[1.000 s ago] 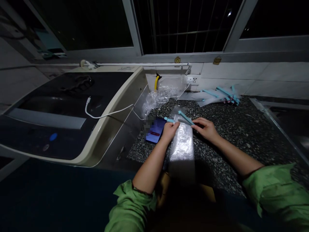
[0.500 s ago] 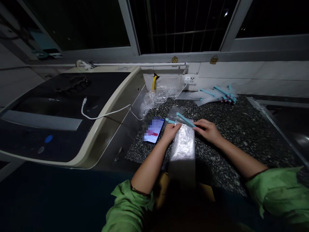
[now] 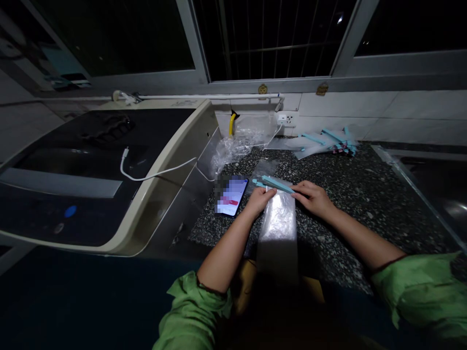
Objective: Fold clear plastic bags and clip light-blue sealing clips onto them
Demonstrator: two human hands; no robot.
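My right hand (image 3: 311, 195) pinches the right end of a slim light-blue stick (image 3: 277, 184), which slants across the mouth of a clear plastic bag (image 3: 279, 214). My left hand (image 3: 260, 200) is closed, its thumb pressing the bag's upper left edge. The short blue end of what looks like a second stick (image 3: 258, 183) pokes out just beyond the left fingers; whether they grip it is hidden. The bag hangs toward me over a stack of similar shiny bags. More thin clear film (image 3: 265, 168) lies on the counter behind the hands.
A lit phone (image 3: 233, 197) lies left of my left hand. The washing machine (image 3: 164, 170) stands further left, with a white cable (image 3: 160, 174) across it. Crumpled plastic (image 3: 233, 150) and bagged blue sticks (image 3: 328, 142) sit by the wall. A clear-edged panel (image 3: 419, 194) borders the right.
The light-blue stick's left end has dropped, so the stick lies flatter across the bag's mouth. My left hand has shifted slightly right; the right hand stays nearly in place.
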